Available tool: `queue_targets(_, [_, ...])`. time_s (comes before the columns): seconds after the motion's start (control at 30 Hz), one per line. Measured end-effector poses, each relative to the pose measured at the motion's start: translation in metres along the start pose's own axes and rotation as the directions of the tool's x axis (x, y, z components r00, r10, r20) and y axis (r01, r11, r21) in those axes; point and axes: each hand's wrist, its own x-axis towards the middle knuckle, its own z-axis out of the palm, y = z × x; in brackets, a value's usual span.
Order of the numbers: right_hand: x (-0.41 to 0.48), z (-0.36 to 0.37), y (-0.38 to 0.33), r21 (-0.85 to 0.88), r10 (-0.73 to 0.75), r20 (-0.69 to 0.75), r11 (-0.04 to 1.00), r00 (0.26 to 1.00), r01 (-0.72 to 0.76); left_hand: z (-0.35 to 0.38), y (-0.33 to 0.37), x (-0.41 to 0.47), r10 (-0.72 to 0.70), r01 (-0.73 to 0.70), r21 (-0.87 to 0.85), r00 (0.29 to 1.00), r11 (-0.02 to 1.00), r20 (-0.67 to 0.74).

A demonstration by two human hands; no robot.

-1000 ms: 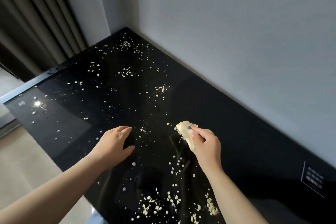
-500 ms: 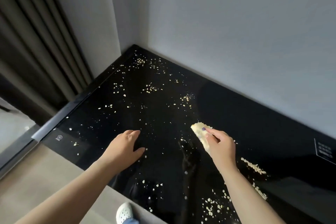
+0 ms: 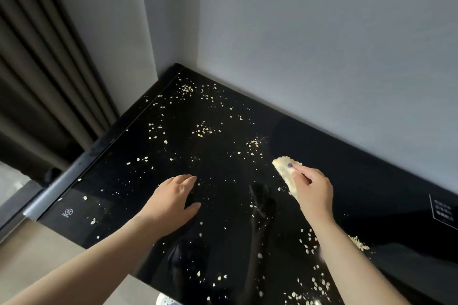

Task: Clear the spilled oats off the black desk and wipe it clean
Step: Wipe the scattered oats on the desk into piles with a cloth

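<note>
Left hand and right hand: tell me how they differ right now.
The left hand is empty, while the right hand holds a pale yellow cloth. The left hand's fingers are straight and flat; the right hand's are curled on the cloth. The left hand is nearer the desk's front edge, the right hand nearer the wall. Both are on the black desk among scattered oats.

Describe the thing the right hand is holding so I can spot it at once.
Find the black desk set into the corner of the wall, then the right hand on its right half. It holds a pale yellow cloth that pokes out ahead of the hand toward the wall. Unlike the scattered oats around it, it is one solid, elongated piece.
</note>
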Motion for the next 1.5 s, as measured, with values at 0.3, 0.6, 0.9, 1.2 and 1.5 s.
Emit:
queue_targets(0.3, [0.103, 0.039, 0.015, -0.02, -0.01, -0.041, 1.0, 0.999, 0.009, 0.011, 0.004, 0.069, 0.001, -0.003, 0.053, 0.999, 0.999, 0.037])
queue_targets(0.6, [0.212, 0.08, 0.034, -0.076, -0.026, -0.106, 0.997, 0.994, 0.018, 0.032, -0.004, 0.133, -0.008, 0.012, 0.073, 0.999, 0.997, -0.052])
queue_targets(0.9, [0.253, 0.116, 0.042, -0.126, -0.102, -0.059, 0.988, 0.993, 0.094, 0.05, -0.025, 0.142, -0.04, 0.049, 0.173, 0.998, 0.984, -0.053])
queue_targets(1.2, [0.115, 0.099, 0.056, 0.004, -0.359, 0.414, 0.92, 0.836, 0.392, 0.055, -0.023, 0.143, -0.068, 0.067, 0.185, 0.998, 0.98, -0.002])
queue_targets(1.5, [0.18, 0.08, 0.032, 0.013, -0.259, 0.018, 0.966, 0.966, 0.259, 0.058, -0.025, 0.145, -0.055, 0.058, 0.22, 0.998, 0.974, -0.017])
